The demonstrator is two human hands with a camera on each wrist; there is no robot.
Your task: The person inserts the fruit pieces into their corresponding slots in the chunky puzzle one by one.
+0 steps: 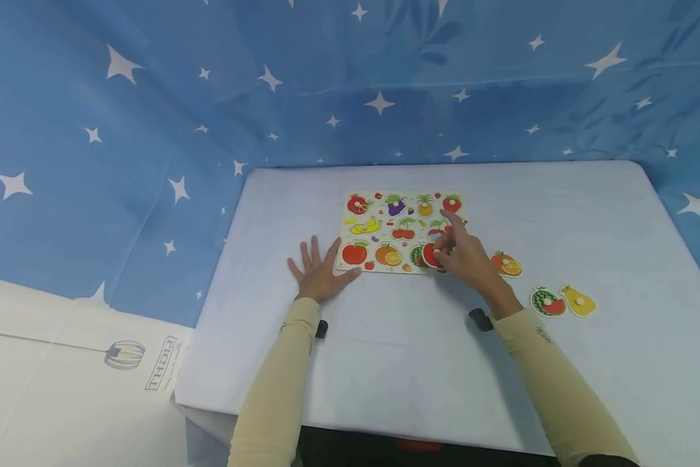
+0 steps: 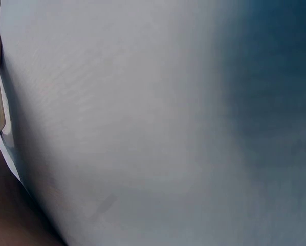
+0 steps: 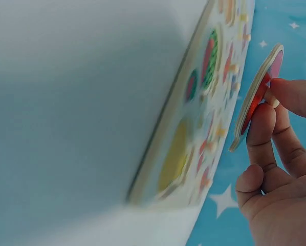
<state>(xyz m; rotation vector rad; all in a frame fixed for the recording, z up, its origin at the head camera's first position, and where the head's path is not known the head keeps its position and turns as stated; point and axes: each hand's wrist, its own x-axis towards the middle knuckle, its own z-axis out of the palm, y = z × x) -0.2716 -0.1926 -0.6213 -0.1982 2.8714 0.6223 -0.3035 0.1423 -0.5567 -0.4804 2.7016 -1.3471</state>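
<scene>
A wooden fruit puzzle board (image 1: 379,270) lies on the table, with fruit pictures in rows. My right hand (image 1: 469,259) is above the board's lower right part. Between its thumb and fingers it pinches the small knob of a red fruit puzzle piece (image 3: 256,100), which is tilted and raised off the board. Which fruit it is I cannot tell. My left hand (image 1: 319,275) rests on the table with fingers spread, its thumb and forefinger against the board's lower left corner. Only a sliver of that hand (image 2: 2,200) shows in the left wrist view, beside the board's edge.
Right of the board lie loose puzzle pieces: an orange (image 1: 507,264), partly behind my right forearm, a watermelon (image 1: 547,302) and a pear (image 1: 579,301). A white cloth (image 1: 373,363) covers the table. Blue star-patterned fabric (image 1: 326,84) hangs along the back and left.
</scene>
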